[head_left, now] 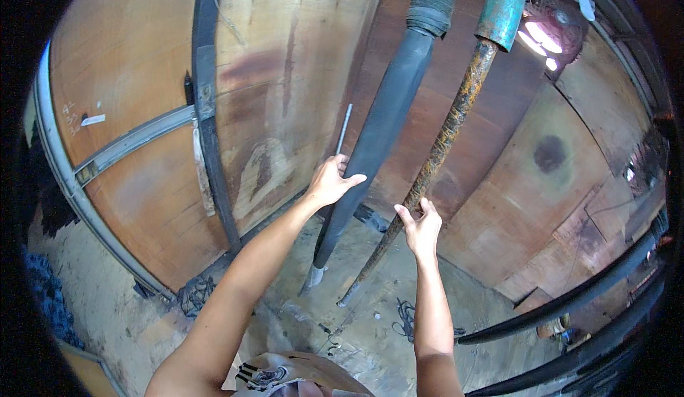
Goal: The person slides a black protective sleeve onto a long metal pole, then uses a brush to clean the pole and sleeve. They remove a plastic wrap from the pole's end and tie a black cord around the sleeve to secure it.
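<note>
A long dark pole (pixel 385 116), sheathed in smooth black material with a ribbed upper end, slants down before me. My left hand (pixel 331 183) is curled at its left side, thumb across its front and fingers partly hidden. Just above that hand rises a thin grey rod (pixel 345 128); whether the fingers touch it I cannot tell. To the right, a rusty, mottled rod (pixel 454 123) hangs from a green cylindrical collar (pixel 501 16). Around its lower part my right hand (pixel 422 230) is closed loosely, thumb against the rod. Both lower ends come down near the floor.
Stained wooden panels (pixel 285 76) wall the space, with a metal-framed panel (pixel 135 140) at left. A glowing round lamp (pixel 548 37) is at upper right. Black tubes (pixel 570 304) cross the lower right. Cords (pixel 405 320) lie on the concrete floor (pixel 370 354).
</note>
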{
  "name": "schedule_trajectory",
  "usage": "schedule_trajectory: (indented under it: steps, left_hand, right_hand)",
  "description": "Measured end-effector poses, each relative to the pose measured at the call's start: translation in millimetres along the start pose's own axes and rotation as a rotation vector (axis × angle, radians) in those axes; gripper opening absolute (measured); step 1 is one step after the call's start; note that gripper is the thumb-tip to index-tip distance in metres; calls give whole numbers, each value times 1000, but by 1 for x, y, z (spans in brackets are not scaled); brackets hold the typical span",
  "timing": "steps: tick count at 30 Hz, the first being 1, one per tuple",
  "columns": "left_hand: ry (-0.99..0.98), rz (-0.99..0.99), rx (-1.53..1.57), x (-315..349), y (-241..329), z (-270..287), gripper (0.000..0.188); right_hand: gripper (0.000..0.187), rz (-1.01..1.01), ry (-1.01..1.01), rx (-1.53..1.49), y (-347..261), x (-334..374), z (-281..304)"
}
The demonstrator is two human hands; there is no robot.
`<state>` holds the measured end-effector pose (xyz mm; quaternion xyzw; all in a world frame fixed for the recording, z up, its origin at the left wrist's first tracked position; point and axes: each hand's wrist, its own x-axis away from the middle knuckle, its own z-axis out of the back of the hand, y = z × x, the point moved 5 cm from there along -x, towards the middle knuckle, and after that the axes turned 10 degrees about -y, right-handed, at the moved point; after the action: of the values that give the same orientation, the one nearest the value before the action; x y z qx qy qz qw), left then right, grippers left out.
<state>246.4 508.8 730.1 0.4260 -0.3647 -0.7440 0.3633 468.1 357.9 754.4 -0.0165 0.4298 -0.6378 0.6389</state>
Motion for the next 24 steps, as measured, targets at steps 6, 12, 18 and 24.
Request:
schedule_trajectory:
  steps: [6, 12, 18, 24]
  left_hand:
    - [-1, -62, -141, 11, 1, 18, 59]
    - [-4, 2, -271, 31, 10, 32, 60]
    - [18, 4, -423, 55, 47, 50, 67]
    - [478, -504, -636, 73, 156, 40, 83]
  right_hand:
    - [36, -97, 81, -73, -5, -1, -4]
    - [35, -64, 90, -133, 8, -5, -15]
    - [31, -72, 2, -160, 12, -1, -10]
    - [37, -46, -36, -292, 13, 9, -19]
